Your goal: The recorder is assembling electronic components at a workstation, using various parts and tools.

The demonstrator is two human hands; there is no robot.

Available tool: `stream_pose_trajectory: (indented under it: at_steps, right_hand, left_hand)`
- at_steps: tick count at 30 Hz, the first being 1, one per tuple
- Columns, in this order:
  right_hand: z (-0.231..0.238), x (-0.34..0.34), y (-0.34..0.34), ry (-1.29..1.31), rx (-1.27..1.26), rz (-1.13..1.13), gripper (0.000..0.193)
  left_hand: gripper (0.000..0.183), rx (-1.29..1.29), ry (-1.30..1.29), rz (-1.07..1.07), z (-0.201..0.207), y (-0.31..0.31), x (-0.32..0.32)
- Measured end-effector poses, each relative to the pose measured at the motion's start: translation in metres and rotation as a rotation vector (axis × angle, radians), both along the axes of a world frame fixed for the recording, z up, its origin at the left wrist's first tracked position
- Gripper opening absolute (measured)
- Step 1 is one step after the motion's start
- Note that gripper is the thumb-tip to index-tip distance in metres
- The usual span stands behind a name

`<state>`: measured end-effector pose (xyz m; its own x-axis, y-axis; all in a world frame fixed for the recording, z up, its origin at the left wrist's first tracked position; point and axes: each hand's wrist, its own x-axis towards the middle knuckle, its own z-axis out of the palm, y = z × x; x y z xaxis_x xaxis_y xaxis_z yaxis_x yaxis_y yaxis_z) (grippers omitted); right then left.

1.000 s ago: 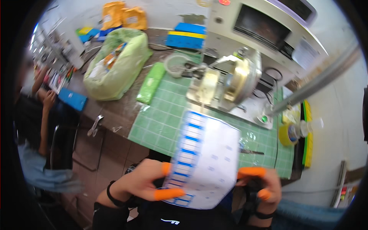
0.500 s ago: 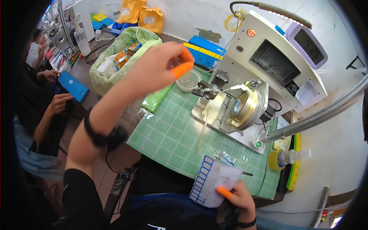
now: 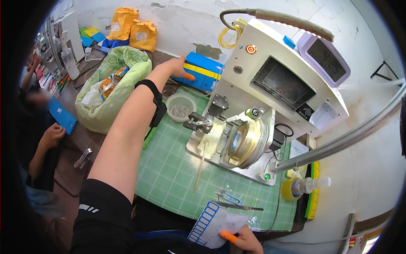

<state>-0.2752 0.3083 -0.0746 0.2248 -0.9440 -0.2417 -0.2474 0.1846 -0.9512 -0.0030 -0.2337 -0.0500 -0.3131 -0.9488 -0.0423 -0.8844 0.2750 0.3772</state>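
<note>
My left arm stretches to the back, and my left hand is at the left end of a stack of blue and yellow boxes. Its thumb and fingers are apart around that end, an orange finger cot on the thumb; some fingertips are hidden. Low in front, my right hand grips a white card with a row of blue-outlined cells, its orange-covered thumb on top. Just beyond the card, blue-handled thread snips and dark tweezers lie on the green mat.
A machine with a screen and round brass-coloured fixture stands at right, a wooden stick before it. Left are a bowl of small metal pieces and a bag-lined bin. Another person's hand is near a blue plate.
My left hand has moved from above the mat to the blue and yellow boxes at the back. My right hand still holds the card. The whole view has shifted.
</note>
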Motion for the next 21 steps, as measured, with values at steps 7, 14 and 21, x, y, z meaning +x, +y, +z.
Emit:
stream_pose_trajectory:
  at_steps: [7,14,21]
  right_hand:
    - [-0.004,-0.002,0.007,-0.096,0.199,-0.166,0.016]
    - [-0.004,0.000,0.003,-0.189,0.238,-0.217,0.011]
    - [0.000,-0.006,0.001,-0.107,0.170,-0.066,0.012]
  left_hand:
    - [0.104,-0.096,0.165,0.050,-0.020,-0.014,0.012]
    - [0.065,-0.051,0.635,-0.137,0.043,0.010,0.022]
    - [0.036,0.168,0.999,-0.110,0.088,0.045,0.033]
